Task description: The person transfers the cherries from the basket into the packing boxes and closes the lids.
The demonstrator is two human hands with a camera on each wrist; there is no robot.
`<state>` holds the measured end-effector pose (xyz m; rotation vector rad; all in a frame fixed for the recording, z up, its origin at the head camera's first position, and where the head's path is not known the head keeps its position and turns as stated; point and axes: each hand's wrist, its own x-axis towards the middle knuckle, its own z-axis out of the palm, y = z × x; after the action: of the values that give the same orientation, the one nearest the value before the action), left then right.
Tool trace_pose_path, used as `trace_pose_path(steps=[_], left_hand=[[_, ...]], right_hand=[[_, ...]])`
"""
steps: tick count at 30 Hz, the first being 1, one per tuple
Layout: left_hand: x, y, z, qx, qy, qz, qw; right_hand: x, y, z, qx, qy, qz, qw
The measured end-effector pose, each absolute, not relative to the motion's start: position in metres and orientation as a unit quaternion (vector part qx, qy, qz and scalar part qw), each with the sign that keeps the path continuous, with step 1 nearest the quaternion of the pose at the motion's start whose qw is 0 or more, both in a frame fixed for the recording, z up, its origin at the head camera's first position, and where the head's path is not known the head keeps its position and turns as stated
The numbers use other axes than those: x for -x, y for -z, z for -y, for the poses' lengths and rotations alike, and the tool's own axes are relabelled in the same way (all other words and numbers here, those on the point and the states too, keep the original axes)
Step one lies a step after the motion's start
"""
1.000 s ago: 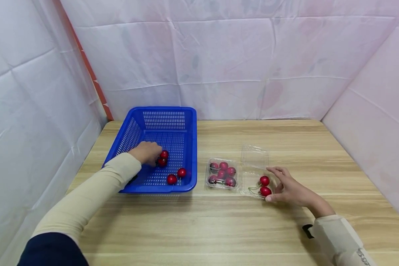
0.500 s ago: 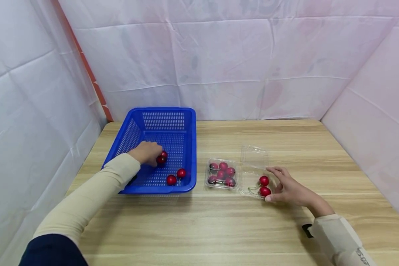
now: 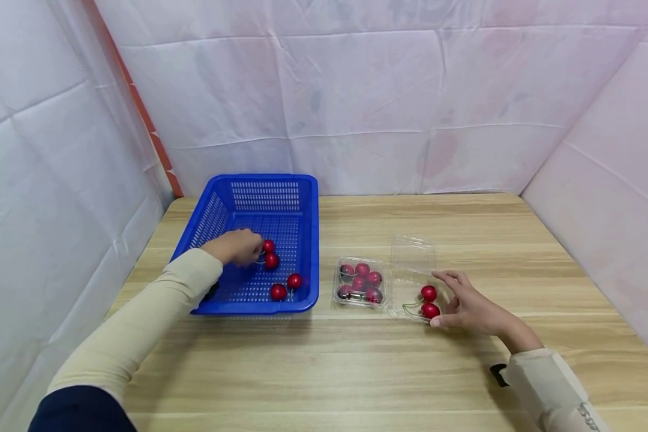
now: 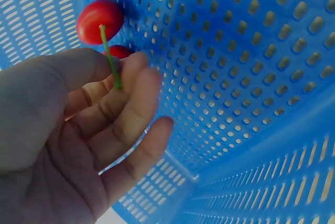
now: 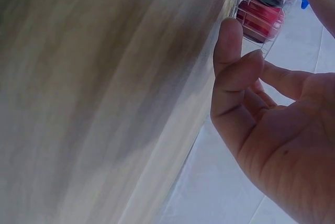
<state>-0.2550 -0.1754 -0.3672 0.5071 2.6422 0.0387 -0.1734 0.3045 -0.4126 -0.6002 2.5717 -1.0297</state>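
Note:
In the head view, my left hand (image 3: pixel 240 246) is inside the blue basket (image 3: pixel 314 240), beside two red cherries (image 3: pixel 272 260). The left wrist view shows its thumb and fingers pinching the green stem (image 4: pixel 110 59) of a red cherry (image 4: pixel 99 21), with a second cherry (image 4: pixel 120 51) partly hidden behind the hand. My right hand (image 3: pixel 470 307) holds the right side of an open clear container (image 3: pixel 402 285), thumb at the front corner and fingers farther back. Two stemmed cherries (image 3: pixel 429 310) lie in that container.
Left of the open container stands a closed clear box (image 3: pixel 385 298) holding several dark red cherries (image 3: pixel 360 284). Two more cherries (image 3: pixel 278 292) lie near the basket's front right corner. White sheets (image 3: pixel 356 96) enclose the wooden table (image 3: pixel 324 372) behind and at both sides.
The two cherries by my left hand have shifted, the nearer one to the right, and their stems now show. My left hand has drawn slightly left. My right hand keeps its place.

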Motion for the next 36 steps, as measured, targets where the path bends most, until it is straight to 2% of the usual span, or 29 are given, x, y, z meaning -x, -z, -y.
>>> trace_pose_path(steps=[13,36], left_hand=[[0.257,0.351,0.184,-0.23,-0.069,-0.948,0.209],[0.243,0.322,0.186,-0.234,-0.149,-0.954,0.11]], right_hand=[[0.175,0.412,-0.305,0.209,0.354,-0.899,0.153],[0.177,0.41,-0.306,0.209,0.35,-0.9,0.154]])
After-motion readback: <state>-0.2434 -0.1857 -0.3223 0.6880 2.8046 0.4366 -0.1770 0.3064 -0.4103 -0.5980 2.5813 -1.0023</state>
